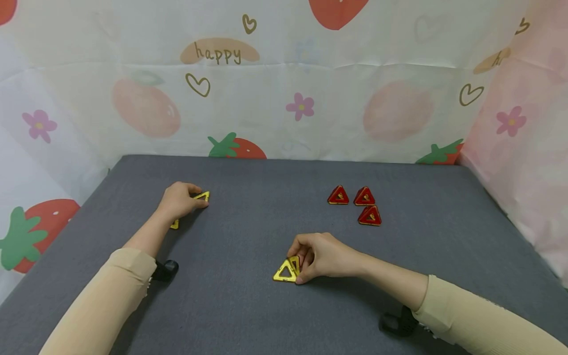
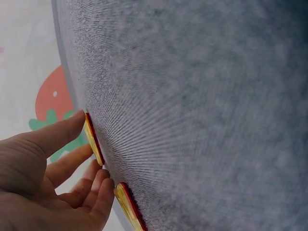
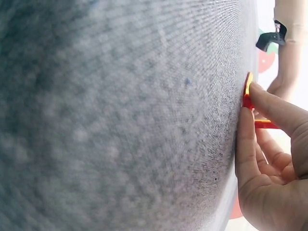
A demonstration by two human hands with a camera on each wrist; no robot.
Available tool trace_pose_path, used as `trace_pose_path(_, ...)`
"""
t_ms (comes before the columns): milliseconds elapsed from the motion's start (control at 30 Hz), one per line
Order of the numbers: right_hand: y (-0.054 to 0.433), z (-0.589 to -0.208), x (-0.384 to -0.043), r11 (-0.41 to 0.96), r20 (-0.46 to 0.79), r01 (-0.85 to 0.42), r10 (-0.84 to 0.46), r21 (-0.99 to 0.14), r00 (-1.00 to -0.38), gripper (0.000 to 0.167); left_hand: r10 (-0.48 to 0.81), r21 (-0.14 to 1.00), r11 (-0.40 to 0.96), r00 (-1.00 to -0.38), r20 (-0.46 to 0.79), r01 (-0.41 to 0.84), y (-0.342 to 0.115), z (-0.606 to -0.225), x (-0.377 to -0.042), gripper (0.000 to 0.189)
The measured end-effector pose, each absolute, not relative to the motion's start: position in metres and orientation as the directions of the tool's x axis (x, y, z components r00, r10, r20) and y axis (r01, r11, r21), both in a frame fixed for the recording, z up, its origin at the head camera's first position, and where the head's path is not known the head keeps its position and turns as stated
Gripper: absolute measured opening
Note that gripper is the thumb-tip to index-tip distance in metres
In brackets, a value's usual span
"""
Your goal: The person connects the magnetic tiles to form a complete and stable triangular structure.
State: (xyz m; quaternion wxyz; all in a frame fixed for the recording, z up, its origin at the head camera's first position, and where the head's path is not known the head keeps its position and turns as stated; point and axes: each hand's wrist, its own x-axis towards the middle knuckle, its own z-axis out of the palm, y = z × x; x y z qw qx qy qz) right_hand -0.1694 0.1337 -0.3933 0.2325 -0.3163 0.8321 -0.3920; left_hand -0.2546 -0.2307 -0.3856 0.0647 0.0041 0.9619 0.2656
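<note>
Between the thumb and fingers of my left hand [image 1: 179, 201], at the left of the table, is a yellow triangular tile [image 1: 205, 195] with an open middle. The left wrist view shows red along the edge of this tile [image 2: 94, 140]. A second yellow tile [image 1: 175, 224] lies partly hidden below the left wrist. Front and centre, my right hand [image 1: 327, 255] pinches a yellow triangular tile [image 1: 279, 276] at its right side. Another yellow tile [image 1: 295, 260] stands up against it, partly covered by the fingers; its red edge [image 3: 265, 124] shows in the right wrist view.
Three red triangular pieces, one at left [image 1: 338, 200], one at right [image 1: 365, 201] and one nearer me [image 1: 370, 221], sit on the grey table [image 1: 248, 212], beyond my right hand. A printed cloth [image 1: 275, 74] hangs behind the table and along its sides.
</note>
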Motion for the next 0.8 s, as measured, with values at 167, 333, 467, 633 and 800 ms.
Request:
trace_pose_path(167, 0.1341, -0.3934, -0.1697, 0.492, -0.140, -0.343, -0.710, -0.800, -0.690, 0.041, 0.037, 0.510, 0.860, -0.994, -0.099, -0.019, -0.2298, -0.3860, -0.2550, 0.049)
trace_pose_path(333, 0.1340, -0.3941, -0.1698, 0.489, -0.142, -0.339, -0.711, -0.804, -0.689, 0.041, 0.040, 0.516, 0.856, -0.996, -0.078, -0.006, -0.2289, -0.3859, -0.2532, 0.047)
trace_pose_path(467, 0.1343, -0.3942, -0.1699, 0.492, -0.145, -0.338, -0.710, -0.803, -0.689, 0.042, 0.031, 0.528, 0.849, -0.997, -0.070, -0.011, -0.2284, -0.3857, -0.2519, 0.047)
trace_pose_path(633, 0.1345, -0.3941, -0.1699, 0.492, -0.145, -0.339, -0.711, -0.802, -0.689, 0.042, 0.027, 0.542, 0.841, -0.998, -0.058, -0.009, -0.2301, -0.3866, -0.2521, 0.047)
trace_pose_path(800, 0.1343, -0.3939, -0.1698, 0.491, -0.144, -0.339, -0.711, -0.803, -0.688, 0.042, 0.040, 0.573, 0.819, -0.998, -0.053, 0.002, -0.2314, -0.3863, -0.2509, 0.038)
